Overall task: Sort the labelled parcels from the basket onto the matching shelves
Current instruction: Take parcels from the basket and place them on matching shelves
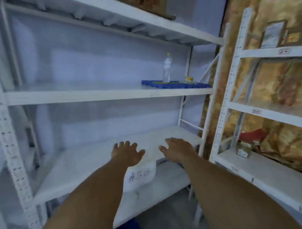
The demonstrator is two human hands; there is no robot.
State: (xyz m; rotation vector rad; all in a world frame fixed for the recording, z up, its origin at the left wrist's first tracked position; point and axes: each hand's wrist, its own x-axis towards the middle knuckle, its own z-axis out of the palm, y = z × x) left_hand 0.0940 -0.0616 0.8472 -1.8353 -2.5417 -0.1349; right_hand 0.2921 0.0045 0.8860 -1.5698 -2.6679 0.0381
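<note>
Here, a white metal shelving rack (pixel 99 93) is faced. Over its lower white shelf board (pixel 82 164) the left hand (pixel 127 154) and right hand (pixel 179 149) are spread flat and empty, fingers straight. Contact with the board cannot be told. A brown labelled cardboard parcel (pixel 274 34) is stood on the neighbouring rack's upper shelf (pixel 266 52), and a handwritten white paper label (pixel 141 176) is hung from the board's front edge.

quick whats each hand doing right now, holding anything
Left hand: open, fingers spread above the lower shelf, holding nothing.
Right hand: open, fingers spread, holding nothing.
</note>
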